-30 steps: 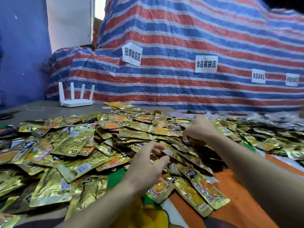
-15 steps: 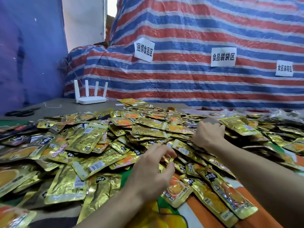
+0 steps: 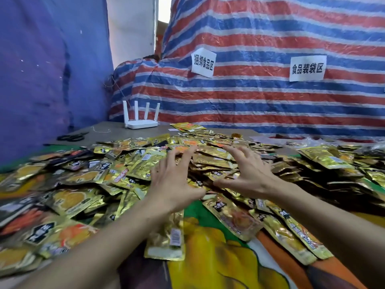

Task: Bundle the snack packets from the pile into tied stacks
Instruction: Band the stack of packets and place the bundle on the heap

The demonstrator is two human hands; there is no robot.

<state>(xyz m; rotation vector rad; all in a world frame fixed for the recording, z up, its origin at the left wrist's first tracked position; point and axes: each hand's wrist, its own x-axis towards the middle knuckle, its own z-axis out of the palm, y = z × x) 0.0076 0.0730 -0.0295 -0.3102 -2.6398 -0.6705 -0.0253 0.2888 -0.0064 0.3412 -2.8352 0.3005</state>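
Snack packets of shiny gold foil with orange pictures and black labels (image 3: pixel 143 163) lie in a broad loose pile across the table, spreading from nine o'clock through the centre to three o'clock. Both bare hands reach into the middle of that pile. At the centre, the left hand (image 3: pixel 173 182) hovers with fingers (image 3: pixel 183 157) spread wide and released, palm down over the packets, grasping nothing. Just beside it toward two o'clock, the right hand (image 3: pixel 248 174) is likewise splayed open and empty, its fingertips touching or just above the foil; I cannot tell which. Under the pile at six o'clock shows a bright cloth printed in yellow, green and orange (image 3: pixel 208 257). At eleven o'clock, well apart from the hands, a white router with four upright antennas (image 3: pixel 140 119) stands on the bare grey tabletop (image 3: pixel 108 134), and black-handled scissors (image 3: pixel 71 137) lie near ten o'clock. Behind, at twelve o'clock, hangs a red, white and blue striped tarpaulin (image 3: pixel 260 101) bearing two white paper signs with black characters (image 3: pixel 203 63).
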